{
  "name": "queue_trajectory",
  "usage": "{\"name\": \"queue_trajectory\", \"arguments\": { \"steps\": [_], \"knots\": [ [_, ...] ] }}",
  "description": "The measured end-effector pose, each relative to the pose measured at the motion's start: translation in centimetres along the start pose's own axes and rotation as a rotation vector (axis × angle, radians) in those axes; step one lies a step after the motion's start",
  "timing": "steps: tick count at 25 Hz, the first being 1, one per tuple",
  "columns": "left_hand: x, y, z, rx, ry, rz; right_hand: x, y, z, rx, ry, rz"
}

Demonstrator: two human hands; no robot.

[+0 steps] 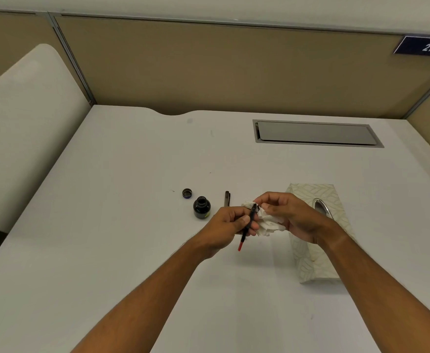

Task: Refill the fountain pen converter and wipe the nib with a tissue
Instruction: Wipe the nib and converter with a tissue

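desk (122, 225) mid | left grip (230, 225) pen (247, 226) | right grip (289, 215) tissue (269, 222)

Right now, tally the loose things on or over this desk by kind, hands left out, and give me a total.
Round dark glass ink bottle, open: 1
Small dark round screw cap, lying beside it: 1
Slim black pen section with red-ended converter, held in the left hand: 1
Dark pen barrel lying on the desk: 1
Crumpled white tissue, held in the right hand: 1
Leaf-patterned cardboard tissue box: 1
Total: 6
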State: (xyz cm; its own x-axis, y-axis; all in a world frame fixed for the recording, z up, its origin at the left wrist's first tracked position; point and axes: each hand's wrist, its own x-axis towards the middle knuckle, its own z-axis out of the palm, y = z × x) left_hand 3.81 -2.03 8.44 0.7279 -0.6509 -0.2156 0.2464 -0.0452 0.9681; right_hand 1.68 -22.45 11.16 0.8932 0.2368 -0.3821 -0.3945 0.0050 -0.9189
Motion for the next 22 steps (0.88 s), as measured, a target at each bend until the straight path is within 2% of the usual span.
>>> {"name": "queue_trajectory", "arguments": {
  "steps": [4,11,16,19,22],
  "knots": [
    [0.0,0.0,-0.1,-0.010,0.019,-0.004,-0.1,0.3,-0.4,0.003,-0.071,-0.032],
    [0.3,-0.2,0.5,0.039,0.129,0.015,0.1,0.3,-0.1,-0.097,0.030,-0.138],
    [0.2,-0.3,0.6,0.069,0.232,0.020,0.2,0.5,-0.1,-0.137,0.106,-0.144],
    [0.1,-0.4,0.4,0.052,0.248,0.022,0.1,0.9,-0.4,-0.037,0.129,-0.113],
    [0.1,-0.3,0.3,0.022,0.251,0.035,-0.2,1.4,-0.5,0.188,0.091,-0.049]
  ]
}}
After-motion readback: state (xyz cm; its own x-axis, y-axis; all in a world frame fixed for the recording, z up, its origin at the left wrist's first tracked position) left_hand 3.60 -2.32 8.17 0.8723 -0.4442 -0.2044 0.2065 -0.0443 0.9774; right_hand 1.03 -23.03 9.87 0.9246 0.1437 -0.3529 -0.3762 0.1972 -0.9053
